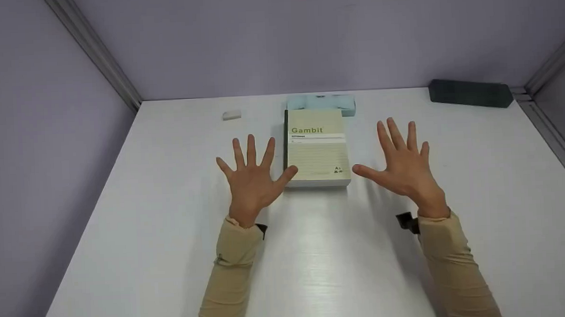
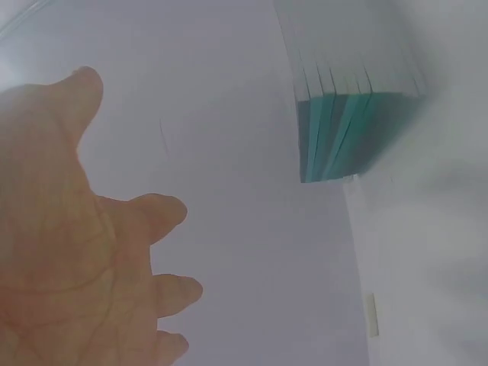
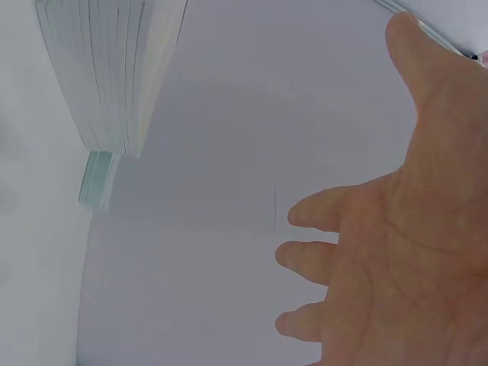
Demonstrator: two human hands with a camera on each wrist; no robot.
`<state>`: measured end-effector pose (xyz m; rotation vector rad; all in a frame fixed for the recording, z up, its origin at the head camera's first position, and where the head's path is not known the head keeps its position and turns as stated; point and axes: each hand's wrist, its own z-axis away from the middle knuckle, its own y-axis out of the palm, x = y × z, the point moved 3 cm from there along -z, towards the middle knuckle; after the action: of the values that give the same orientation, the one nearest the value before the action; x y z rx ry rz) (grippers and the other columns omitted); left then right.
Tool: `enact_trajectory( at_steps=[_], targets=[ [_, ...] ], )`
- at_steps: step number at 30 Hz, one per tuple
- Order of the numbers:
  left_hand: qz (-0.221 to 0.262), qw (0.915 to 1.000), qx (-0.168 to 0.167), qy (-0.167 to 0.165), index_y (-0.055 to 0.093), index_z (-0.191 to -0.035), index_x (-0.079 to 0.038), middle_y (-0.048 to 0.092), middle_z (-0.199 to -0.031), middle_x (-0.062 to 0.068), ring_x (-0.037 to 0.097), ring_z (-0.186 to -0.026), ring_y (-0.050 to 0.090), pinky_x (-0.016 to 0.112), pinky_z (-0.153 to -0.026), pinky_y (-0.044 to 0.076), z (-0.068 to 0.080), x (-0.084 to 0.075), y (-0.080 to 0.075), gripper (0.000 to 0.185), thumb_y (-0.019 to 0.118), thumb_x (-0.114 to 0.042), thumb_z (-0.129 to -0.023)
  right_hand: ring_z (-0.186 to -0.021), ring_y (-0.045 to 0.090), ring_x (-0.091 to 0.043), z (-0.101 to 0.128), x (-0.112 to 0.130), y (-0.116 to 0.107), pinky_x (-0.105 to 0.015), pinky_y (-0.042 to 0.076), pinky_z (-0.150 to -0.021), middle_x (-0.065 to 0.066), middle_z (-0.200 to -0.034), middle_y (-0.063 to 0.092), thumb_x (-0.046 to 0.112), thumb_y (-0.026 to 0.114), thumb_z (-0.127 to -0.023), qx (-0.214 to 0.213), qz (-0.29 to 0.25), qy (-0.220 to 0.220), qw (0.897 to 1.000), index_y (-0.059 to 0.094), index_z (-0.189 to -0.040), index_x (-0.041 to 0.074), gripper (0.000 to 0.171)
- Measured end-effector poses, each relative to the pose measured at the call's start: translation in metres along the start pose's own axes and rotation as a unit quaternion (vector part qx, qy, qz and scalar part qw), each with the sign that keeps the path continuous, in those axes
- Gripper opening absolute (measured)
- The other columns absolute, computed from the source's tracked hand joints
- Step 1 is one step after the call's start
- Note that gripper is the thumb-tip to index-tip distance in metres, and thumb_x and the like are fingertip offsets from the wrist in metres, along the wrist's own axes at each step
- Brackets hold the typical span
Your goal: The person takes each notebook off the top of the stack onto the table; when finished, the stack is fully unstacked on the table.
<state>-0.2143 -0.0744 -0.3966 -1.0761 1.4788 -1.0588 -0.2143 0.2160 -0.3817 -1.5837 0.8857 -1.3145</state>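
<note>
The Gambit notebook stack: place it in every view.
Head: Gambit notebook stack at centre, between the two hands.
Left wrist: upper right, teal spines showing.
Right wrist: upper left, page edges showing.
Shared landmark: the white table.

Left grip [image 1: 251,181] splayed; right grip [image 1: 404,165] splayed

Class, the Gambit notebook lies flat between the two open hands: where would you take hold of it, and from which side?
Probably by its long edges: the notebook lies flat, left hand at its spine side, right hand off its open side, so both can close in sideways.
</note>
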Motion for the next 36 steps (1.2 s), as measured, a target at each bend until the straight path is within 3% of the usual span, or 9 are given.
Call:
enact_trajectory(
  at_steps=[5, 9, 16, 19, 22, 24, 27, 32, 36],
  targets=[
    [0.026, 0.9994, 0.017, 0.013, 0.021, -0.154, -0.030, 0.008, -0.159, 0.014, 0.042, -0.143, -0.005, 0.074, -0.101, 0.000, 0.000, -0.003, 0.002, 0.083, 0.037, -0.076, -0.087, -0.141, -0.014, -0.046, 0.002, -0.001, 0.000, -0.076, -0.001, -0.099, -0.014, -0.160, -0.001, 0.069, 0.054, -0.084, -0.008, -0.009, 0.000, 1.000, 0.007, -0.156, 0.013, 0.102],
    [0.109, 0.9929, 0.041, 0.023, 0.018, -0.155, -0.022, 0.011, -0.158, 0.018, 0.040, -0.144, 0.003, 0.070, -0.105, 0.010, -0.008, -0.006, 0.004, 0.082, 0.052, -0.060, -0.091, -0.141, -0.002, -0.050, -0.007, -0.001, 0.002, -0.073, 0.007, -0.103, -0.018, -0.158, 0.012, 0.053, 0.061, -0.089, -0.051, -0.070, -0.023, 0.996, 0.022, -0.153, 0.010, 0.086],
    [0.312, 0.9491, 0.040, -0.002, 0.025, -0.150, -0.001, 0.032, -0.151, 0.021, 0.034, -0.138, 0.030, 0.045, -0.110, 0.028, -0.032, -0.010, 0.021, 0.072, 0.059, -0.032, -0.095, -0.130, 0.041, -0.042, -0.033, 0.000, 0.023, -0.054, 0.033, -0.104, -0.024, -0.145, 0.040, 0.024, 0.067, -0.091, -0.108, -0.195, -0.017, 0.975, 0.043, -0.141, -0.003, 0.061],
    [0.346, 0.9371, 0.040, -0.029, 0.030, -0.148, 0.001, 0.038, -0.147, 0.021, 0.033, -0.134, 0.037, 0.043, -0.108, 0.032, -0.041, -0.004, 0.032, 0.068, 0.059, -0.030, -0.095, -0.124, 0.048, -0.040, -0.044, -0.001, 0.039, -0.049, 0.041, -0.100, -0.020, -0.145, 0.041, 0.027, 0.064, -0.094, -0.072, -0.258, 0.018, 0.963, 0.042, -0.142, 0.000, 0.060],
    [0.366, 0.9274, 0.057, -0.055, 0.033, -0.147, 0.001, 0.043, -0.143, 0.022, 0.033, -0.126, 0.047, 0.043, -0.100, 0.041, -0.046, 0.005, 0.043, 0.066, 0.059, -0.029, -0.095, -0.126, 0.047, -0.038, -0.052, -0.003, 0.058, -0.045, 0.042, -0.100, -0.018, -0.149, 0.036, 0.029, 0.060, -0.096, -0.011, -0.335, 0.060, 0.940, 0.036, -0.147, 0.002, 0.062],
    [0.383, 0.9180, 0.074, -0.071, 0.033, -0.148, 0.000, 0.044, -0.142, 0.022, 0.033, -0.123, 0.051, 0.043, -0.097, 0.044, -0.048, 0.010, 0.051, 0.066, 0.060, -0.029, -0.094, -0.129, 0.044, -0.037, -0.055, -0.005, 0.067, -0.044, 0.040, -0.101, -0.018, -0.151, 0.033, 0.027, 0.057, -0.097, 0.021, -0.379, 0.078, 0.922, 0.032, -0.148, 0.002, 0.062],
    [0.420, 0.8986, 0.097, -0.081, 0.031, -0.149, -0.001, 0.043, -0.144, 0.021, 0.032, -0.126, 0.048, 0.040, -0.099, 0.043, -0.049, 0.010, 0.061, 0.068, 0.061, -0.028, -0.093, -0.132, 0.041, -0.034, -0.056, -0.006, 0.077, -0.041, 0.039, -0.103, -0.018, -0.152, 0.031, 0.020, 0.053, -0.099, 0.039, -0.405, 0.079, 0.910, 0.030, -0.149, 0.000, 0.058],
    [0.471, 0.8758, 0.098, -0.041, 0.041, -0.145, -0.005, 0.045, -0.143, 0.017, 0.029, -0.129, 0.047, 0.035, -0.101, 0.041, -0.051, 0.002, 0.068, 0.060, 0.063, -0.025, -0.093, -0.138, 0.033, -0.026, -0.055, -0.008, 0.083, -0.038, 0.035, -0.107, -0.016, -0.152, 0.032, 0.016, 0.050, -0.100, 0.037, -0.419, 0.070, 0.905, 0.028, -0.149, 0.000, 0.056],
    [0.477, 0.8754, 0.076, -0.012, 0.050, -0.139, -0.008, 0.051, -0.137, 0.015, 0.026, -0.124, 0.051, 0.033, -0.099, 0.043, -0.051, -0.001, 0.066, 0.052, 0.065, -0.023, -0.092, -0.137, 0.034, -0.021, -0.052, -0.007, 0.081, -0.038, 0.037, -0.105, -0.012, -0.154, 0.030, 0.017, 0.050, -0.101, 0.048, -0.445, 0.079, 0.891, 0.025, -0.151, 0.004, 0.058]
  ],
)
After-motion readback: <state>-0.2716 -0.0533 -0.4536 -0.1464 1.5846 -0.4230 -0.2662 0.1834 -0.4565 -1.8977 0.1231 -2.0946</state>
